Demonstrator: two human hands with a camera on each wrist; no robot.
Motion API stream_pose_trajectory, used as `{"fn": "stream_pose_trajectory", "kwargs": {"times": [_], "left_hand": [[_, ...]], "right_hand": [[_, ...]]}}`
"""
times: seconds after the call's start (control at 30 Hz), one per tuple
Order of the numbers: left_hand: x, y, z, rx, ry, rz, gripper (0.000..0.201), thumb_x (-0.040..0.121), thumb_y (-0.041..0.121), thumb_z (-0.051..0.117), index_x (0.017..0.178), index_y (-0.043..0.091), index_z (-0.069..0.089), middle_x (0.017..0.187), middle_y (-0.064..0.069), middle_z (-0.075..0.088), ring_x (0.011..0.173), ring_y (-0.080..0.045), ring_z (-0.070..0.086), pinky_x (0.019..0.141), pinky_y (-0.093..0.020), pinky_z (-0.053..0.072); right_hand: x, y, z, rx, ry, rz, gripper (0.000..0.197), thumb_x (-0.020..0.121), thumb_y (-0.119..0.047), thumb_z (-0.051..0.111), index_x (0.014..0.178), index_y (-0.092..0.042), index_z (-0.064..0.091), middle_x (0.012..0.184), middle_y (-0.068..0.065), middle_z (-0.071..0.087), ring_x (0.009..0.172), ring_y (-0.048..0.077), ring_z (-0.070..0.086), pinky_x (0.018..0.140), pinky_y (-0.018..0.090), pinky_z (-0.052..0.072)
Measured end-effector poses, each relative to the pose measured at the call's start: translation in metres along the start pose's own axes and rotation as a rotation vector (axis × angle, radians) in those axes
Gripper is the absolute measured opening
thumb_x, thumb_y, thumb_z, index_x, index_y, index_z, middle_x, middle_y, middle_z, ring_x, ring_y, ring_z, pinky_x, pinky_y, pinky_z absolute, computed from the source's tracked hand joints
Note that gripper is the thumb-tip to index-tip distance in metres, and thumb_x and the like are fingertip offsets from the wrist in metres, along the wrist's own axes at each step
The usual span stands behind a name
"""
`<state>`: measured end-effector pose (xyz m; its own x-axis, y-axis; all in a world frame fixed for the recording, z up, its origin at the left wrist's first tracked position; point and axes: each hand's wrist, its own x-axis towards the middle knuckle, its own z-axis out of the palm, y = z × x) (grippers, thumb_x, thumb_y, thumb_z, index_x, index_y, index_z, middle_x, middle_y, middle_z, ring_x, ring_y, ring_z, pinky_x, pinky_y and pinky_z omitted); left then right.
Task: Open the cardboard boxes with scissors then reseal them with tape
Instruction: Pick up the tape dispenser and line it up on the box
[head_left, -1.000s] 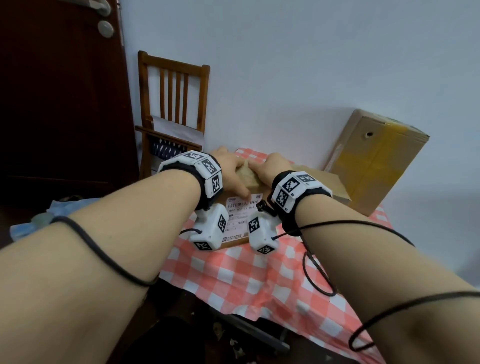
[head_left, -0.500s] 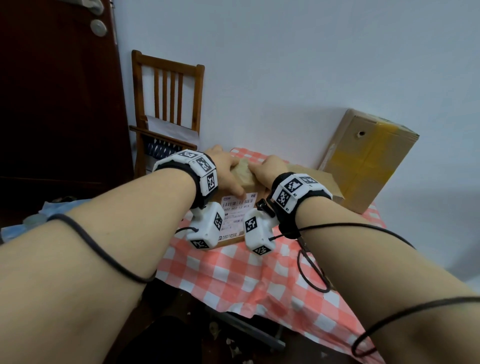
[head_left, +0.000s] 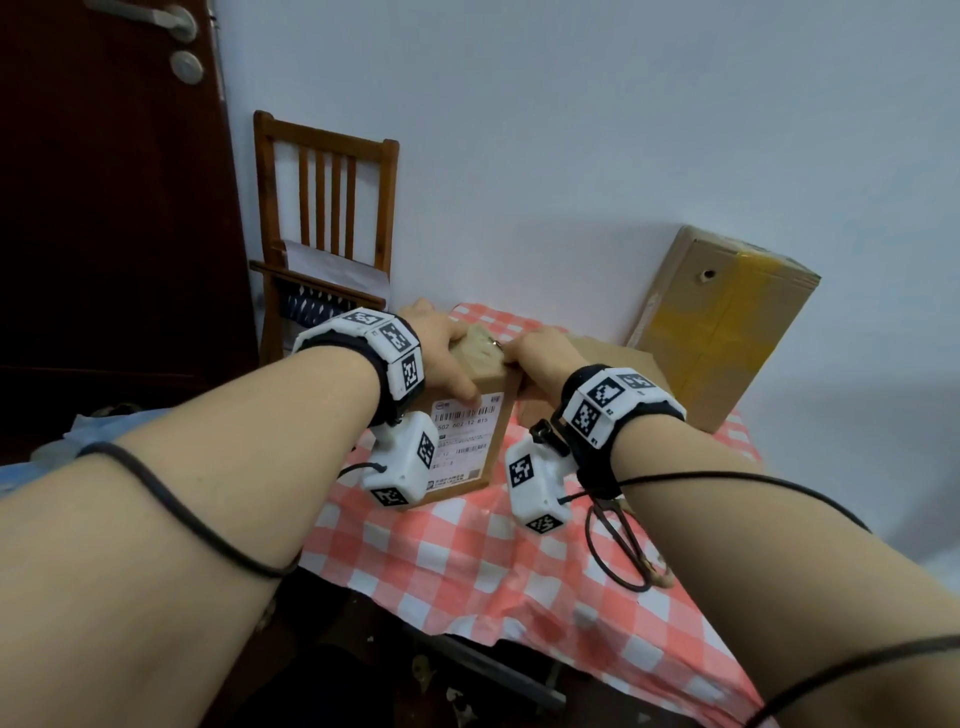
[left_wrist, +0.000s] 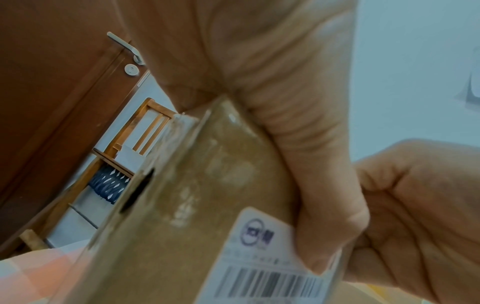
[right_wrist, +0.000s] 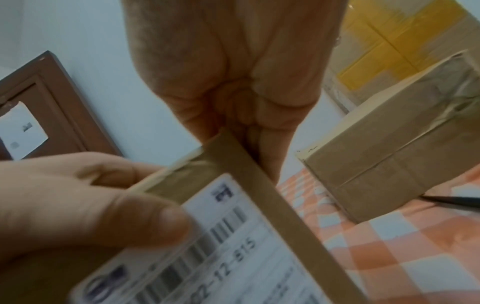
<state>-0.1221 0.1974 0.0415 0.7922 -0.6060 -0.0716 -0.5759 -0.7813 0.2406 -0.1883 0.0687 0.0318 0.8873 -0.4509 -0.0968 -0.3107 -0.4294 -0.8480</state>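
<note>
Two hands, left hand (head_left: 444, 353) and right hand (head_left: 540, 349), curl over the labelled cardboard box (head_left: 470, 441) top, gripping it between them on the bench (head_left: 467, 561).

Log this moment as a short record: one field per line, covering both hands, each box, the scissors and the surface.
left hand: grips the top left of the labelled box, thumb on the label
right hand: grips the top right edge of the same box
labelled box: upright on the checked tablecloth, shipping label facing the person
second box: on the cloth, right of the labelled one
large box: leans on the wall, yellow tape
scissors: lying on the cloth under the right forearm, untouched
</note>
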Motion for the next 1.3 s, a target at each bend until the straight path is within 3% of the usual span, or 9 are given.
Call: {"fn": "stream_pose_trajectory", "kwargs": {"times": [0.17, 0.27, 0.4, 0.57, 0.63, 0.73, 1.0, 1.2, 1.3], "left_hand": [[0.002, -0.001, 0.001, -0.01, -0.005, 0.007, 0.072, 0.062, 0.055, 0.08, 0.124, 0.03, 0.053, 0.094, -0.001, 0.035, 0.103, -0.027, 0.047, 0.088, -0.038, 0.048], [0.003, -0.003, 0.002, -0.024, 0.0, 0.013, 0.061, 0.062, 0.053, 0.081, 0.114, 0.035, 0.055, 0.091, 0.001, 0.034, 0.103, -0.028, 0.048, 0.085, -0.037, 0.048], [0.005, -0.004, 0.003, -0.024, 0.01, 0.022, 0.076, 0.06, 0.052, 0.081, 0.127, 0.034, 0.051, 0.09, 0.001, 0.033, 0.096, -0.024, 0.045, 0.09, -0.041, 0.049], [0.004, -0.004, 0.001, -0.016, 0.006, 0.021, 0.081, 0.059, 0.055, 0.081, 0.131, 0.033, 0.05, 0.095, 0.0, 0.036, 0.099, -0.024, 0.045, 0.092, -0.041, 0.048], [0.003, -0.003, 0.001, -0.001, 0.014, 0.024, 0.081, 0.059, 0.057, 0.08, 0.129, 0.029, 0.052, 0.102, -0.003, 0.039, 0.099, -0.024, 0.047, 0.088, -0.038, 0.05], [0.003, -0.002, 0.001, -0.002, 0.027, 0.024, 0.08, 0.059, 0.056, 0.081, 0.127, 0.026, 0.053, 0.107, -0.004, 0.04, 0.098, -0.023, 0.046, 0.085, -0.035, 0.05], [0.003, -0.003, 0.003, -0.023, 0.017, 0.03, 0.073, 0.062, 0.052, 0.081, 0.126, 0.032, 0.053, 0.105, -0.005, 0.038, 0.098, -0.024, 0.043, 0.091, -0.04, 0.048], [0.004, -0.003, 0.003, 0.013, 0.017, 0.031, 0.085, 0.06, 0.057, 0.079, 0.134, 0.029, 0.049, 0.103, -0.004, 0.036, 0.098, -0.023, 0.042, 0.092, -0.038, 0.047], [0.004, -0.003, 0.0, 0.015, 0.021, 0.033, 0.084, 0.058, 0.06, 0.079, 0.131, 0.029, 0.052, 0.1, -0.004, 0.037, 0.094, -0.023, 0.045, 0.085, -0.034, 0.048]], "right_hand": [[-0.003, -0.01, 0.01, -0.132, 0.053, 0.03, 0.038, 0.078, -0.042, 0.073, 0.09, -0.008, 0.062, 0.096, 0.01, 0.07, 0.086, 0.025, 0.068, 0.081, 0.039, 0.057], [-0.002, -0.016, 0.009, -0.183, 0.057, 0.033, 0.034, 0.083, -0.042, 0.068, 0.076, -0.012, 0.053, 0.103, 0.01, 0.067, 0.095, 0.025, 0.065, 0.086, 0.035, 0.054], [-0.003, -0.02, 0.014, -0.179, 0.034, 0.068, 0.032, 0.088, -0.042, 0.061, 0.099, -0.012, 0.057, 0.107, 0.007, 0.063, 0.098, 0.023, 0.061, 0.081, 0.03, 0.049], [-0.008, -0.022, 0.005, -0.272, 0.002, 0.079, 0.03, 0.093, -0.039, 0.056, 0.106, -0.012, 0.057, 0.099, 0.004, 0.06, 0.085, 0.018, 0.054, 0.066, 0.02, 0.045], [-0.008, -0.018, -0.001, -0.26, -0.027, 0.087, 0.037, 0.091, -0.035, 0.061, 0.112, -0.005, 0.059, 0.107, 0.009, 0.066, 0.086, 0.023, 0.06, 0.072, 0.028, 0.049], [-0.008, -0.015, -0.001, -0.097, -0.086, 0.156, 0.015, 0.091, -0.018, 0.056, 0.095, -0.003, 0.058, 0.089, 0.013, 0.063, 0.069, 0.026, 0.058, 0.061, 0.028, 0.047], [-0.005, -0.025, 0.015, -0.257, -0.009, 0.079, 0.036, 0.098, -0.033, 0.044, 0.114, -0.005, 0.059, 0.119, 0.015, 0.062, 0.11, 0.029, 0.059, 0.099, 0.04, 0.046], [0.001, -0.022, 0.011, -0.281, 0.068, 0.078, 0.034, 0.101, -0.016, 0.039, 0.127, 0.001, 0.053, 0.133, 0.017, 0.055, 0.122, 0.028, 0.052, 0.094, 0.031, 0.043], [-0.005, -0.018, 0.003, -0.201, 0.013, 0.04, 0.037, 0.1, -0.012, 0.041, 0.133, -0.001, 0.049, 0.137, 0.016, 0.05, 0.121, 0.028, 0.052, 0.067, 0.022, 0.043]]}}
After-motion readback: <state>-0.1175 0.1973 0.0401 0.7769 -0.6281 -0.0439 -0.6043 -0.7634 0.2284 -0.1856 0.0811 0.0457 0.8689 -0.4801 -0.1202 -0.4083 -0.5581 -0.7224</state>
